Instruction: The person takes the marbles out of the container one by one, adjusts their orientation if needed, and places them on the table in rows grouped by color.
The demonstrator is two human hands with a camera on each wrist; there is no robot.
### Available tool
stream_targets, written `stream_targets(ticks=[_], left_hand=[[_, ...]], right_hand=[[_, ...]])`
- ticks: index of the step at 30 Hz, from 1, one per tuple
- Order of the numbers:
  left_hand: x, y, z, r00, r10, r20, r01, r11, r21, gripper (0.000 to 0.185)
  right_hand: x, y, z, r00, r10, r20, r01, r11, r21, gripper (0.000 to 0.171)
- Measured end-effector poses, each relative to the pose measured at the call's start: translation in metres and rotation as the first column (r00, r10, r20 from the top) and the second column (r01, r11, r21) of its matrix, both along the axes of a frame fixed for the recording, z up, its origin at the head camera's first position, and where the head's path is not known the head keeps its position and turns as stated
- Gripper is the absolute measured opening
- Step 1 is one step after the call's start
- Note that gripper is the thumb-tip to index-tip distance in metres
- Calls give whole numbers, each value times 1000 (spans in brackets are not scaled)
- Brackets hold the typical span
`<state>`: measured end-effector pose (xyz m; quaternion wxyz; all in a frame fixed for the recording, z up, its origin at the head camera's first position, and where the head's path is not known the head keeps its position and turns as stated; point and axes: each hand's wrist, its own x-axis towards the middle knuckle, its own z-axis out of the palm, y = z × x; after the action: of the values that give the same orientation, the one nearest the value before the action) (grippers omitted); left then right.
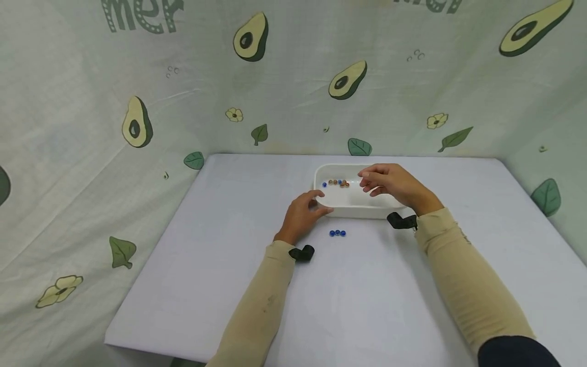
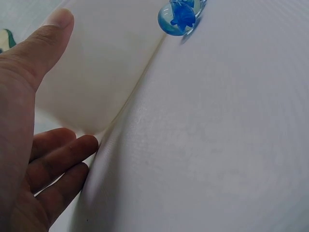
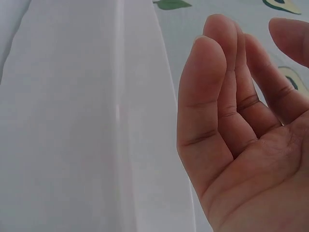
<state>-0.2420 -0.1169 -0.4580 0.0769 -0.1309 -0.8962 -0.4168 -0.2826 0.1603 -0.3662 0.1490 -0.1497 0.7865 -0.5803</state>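
A white rectangular tray stands toward the back of the table. Along its left part lie several glass marbles, some blue and some amber-brown. My left hand holds the tray's front left corner, with the thumb at the front wall and the fingers round the left end. Over the right part of the tray hovers my right hand, fingers loosely bent and apart from the thumb, nothing between them. Three blue marbles sit in a row on the table just before the tray; a clear-and-blue marble shows in the left wrist view.
The white table reaches to a cloth backdrop printed with avocados and leaves. A small black camera mount sits on the left wrist, and another black mount on the right.
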Motion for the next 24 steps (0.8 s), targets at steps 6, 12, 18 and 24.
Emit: stream_targets(ticks=[6,12,18,24], left_hand=[[1,2,1,1000,14,4,-14,1000,-5,45],[1,2,-2,999,23,28,-22,1000,-23,46],[1,0,-3,1000,15,12,-15,1000,-25,48],[0,0,-1,1000,6,1,-6,1000,-20,46]], right_hand=[[-14,-5,-1,1000,-13,23,13,1000,18,48],[-33,-12,-4,997,-16,69,10,996,93,50],[-51,-20,-1,996,4,90,-21,982,186,48],[-58,-23,1,995,25,97,-46,975,217,46]])
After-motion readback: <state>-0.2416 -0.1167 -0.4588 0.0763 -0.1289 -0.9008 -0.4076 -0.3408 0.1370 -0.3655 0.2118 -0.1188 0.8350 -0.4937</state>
